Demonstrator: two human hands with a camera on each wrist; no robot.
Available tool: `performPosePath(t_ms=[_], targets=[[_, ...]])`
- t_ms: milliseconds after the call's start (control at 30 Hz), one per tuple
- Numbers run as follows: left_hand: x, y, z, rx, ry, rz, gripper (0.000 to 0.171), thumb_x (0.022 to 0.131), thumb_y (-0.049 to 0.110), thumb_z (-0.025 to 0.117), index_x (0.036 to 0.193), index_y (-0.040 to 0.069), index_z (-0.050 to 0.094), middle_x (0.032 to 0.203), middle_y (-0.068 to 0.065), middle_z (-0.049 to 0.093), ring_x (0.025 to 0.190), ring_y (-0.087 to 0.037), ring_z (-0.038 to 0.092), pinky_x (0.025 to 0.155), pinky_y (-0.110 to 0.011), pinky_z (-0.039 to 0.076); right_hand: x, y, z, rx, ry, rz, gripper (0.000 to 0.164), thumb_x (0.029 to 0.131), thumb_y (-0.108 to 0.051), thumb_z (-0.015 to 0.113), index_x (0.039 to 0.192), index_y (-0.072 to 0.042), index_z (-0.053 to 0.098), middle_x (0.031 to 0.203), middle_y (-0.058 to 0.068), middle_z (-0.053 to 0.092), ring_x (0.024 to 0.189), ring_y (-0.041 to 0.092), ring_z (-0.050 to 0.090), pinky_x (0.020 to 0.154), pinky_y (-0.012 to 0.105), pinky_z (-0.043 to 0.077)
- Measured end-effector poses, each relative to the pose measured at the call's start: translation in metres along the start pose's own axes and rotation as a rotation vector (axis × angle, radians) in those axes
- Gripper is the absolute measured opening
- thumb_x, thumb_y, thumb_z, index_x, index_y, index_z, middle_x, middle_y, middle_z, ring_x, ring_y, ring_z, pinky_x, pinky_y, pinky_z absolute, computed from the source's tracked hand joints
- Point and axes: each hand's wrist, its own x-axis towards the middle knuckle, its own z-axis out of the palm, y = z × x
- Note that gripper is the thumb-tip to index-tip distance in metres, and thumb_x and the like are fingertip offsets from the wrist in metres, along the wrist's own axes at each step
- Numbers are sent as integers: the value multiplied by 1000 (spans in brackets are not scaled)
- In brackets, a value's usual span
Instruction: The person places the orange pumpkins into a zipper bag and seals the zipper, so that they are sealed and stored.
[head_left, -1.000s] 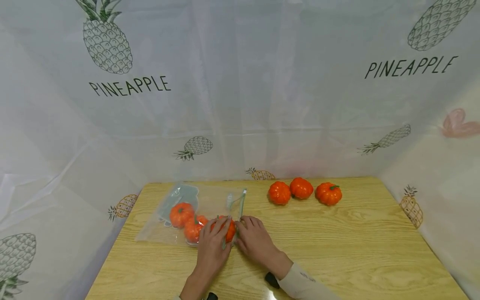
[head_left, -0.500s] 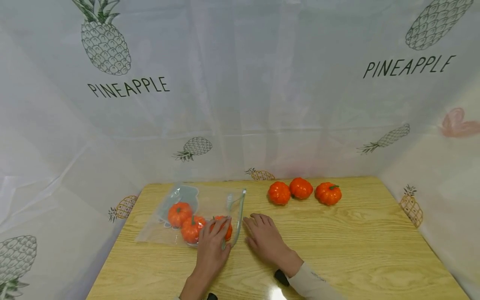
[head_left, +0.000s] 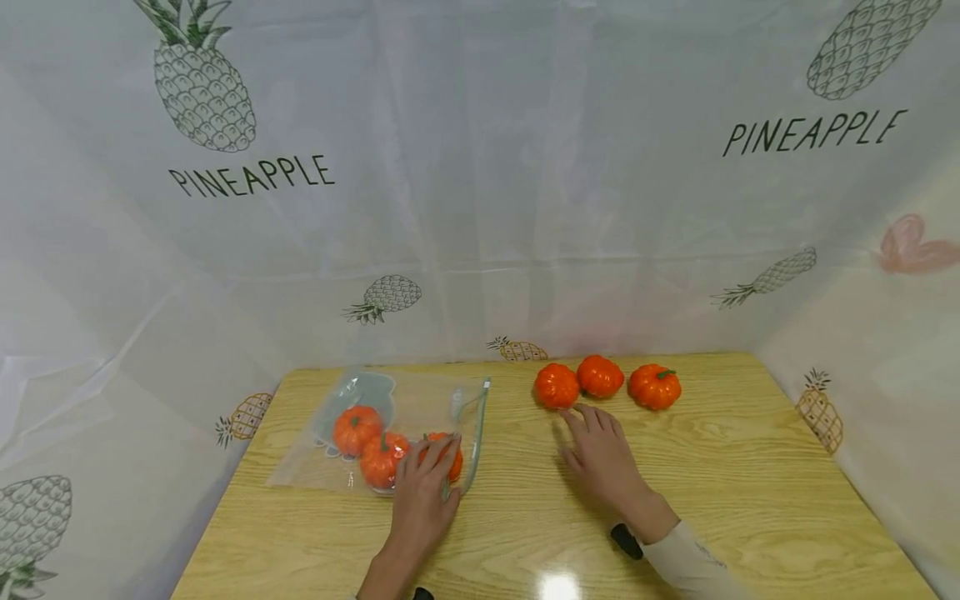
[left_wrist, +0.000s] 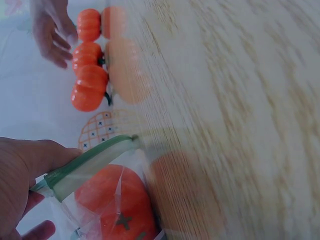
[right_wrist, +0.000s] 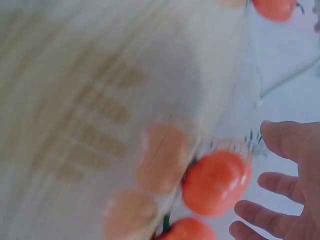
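A clear zip bag [head_left: 420, 392] with a green closure strip lies at the left of the table. Inside it are three small orange pumpkins, among them one at the far left [head_left: 357, 430] and one in the middle [head_left: 384, 460]. My left hand [head_left: 426, 492] holds the bag's mouth by its green strip, over the third pumpkin [left_wrist: 117, 200]. My right hand [head_left: 603, 458] has its fingers spread and holds nothing. Its fingertips are right at the near side of the leftmost loose pumpkin [head_left: 557, 386].
Two more loose pumpkins, one in the middle [head_left: 600, 377] and one at the right [head_left: 655, 387], stand in a row along the back of the wooden table [head_left: 750, 467]. Behind hangs a pale curtain [head_left: 480, 208] printed with pineapples.
My right hand has left the bag's mouth and moved right and away from me to the loose pumpkins. The bagged pumpkins have shifted slightly left. My left hand has stayed on the bag.
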Motion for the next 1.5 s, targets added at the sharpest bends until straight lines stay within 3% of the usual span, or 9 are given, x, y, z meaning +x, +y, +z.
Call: performPosePath(t_ms=[433,667,833,967,1300,1500], targets=[[0,-2,1,-2,-16,-9,84,59,6,102,138,6,71,135,-5,68,123,-37,57,100,-56,48,-7,67,-33,-94,69,130,63,86,-16,88,137,6,58,134,33,55,120,55,54,98,69,45],[-1,-2,0,-6,-22,-11,83,60,7,102,137,6,71,134,-5,69,123,-37,57,103,-57,47,-9,90,-42,-104,106,166,64,81,-13,90,132,8,58,134,38,50,116,63,52,96,75,43],[-1,-3,0,-15,-3,2,83,58,5,101,136,6,72,133,-6,69,122,-37,57,103,-58,47,-8,103,-44,-101,98,195,69,82,-13,89,138,9,54,138,43,44,118,67,49,97,78,42],[-1,-2,-1,-12,0,5,83,59,5,101,136,6,72,134,-5,69,122,-36,57,101,-56,47,-7,112,-45,-97,75,223,75,82,-17,90,142,7,51,139,47,42,119,69,47,97,79,41],[0,-1,-4,1,-24,-9,82,62,5,100,138,6,70,136,-4,68,124,-35,56,102,-55,47,-1,127,-41,-76,-84,297,77,91,-24,84,151,0,43,141,48,38,124,71,42,101,79,39],[-1,-1,-5,0,-44,-21,80,64,5,98,139,7,70,137,-4,68,125,-35,56,103,-55,46,2,131,-38,-75,-104,303,74,92,-23,82,152,0,42,140,49,38,123,72,42,99,79,41]])
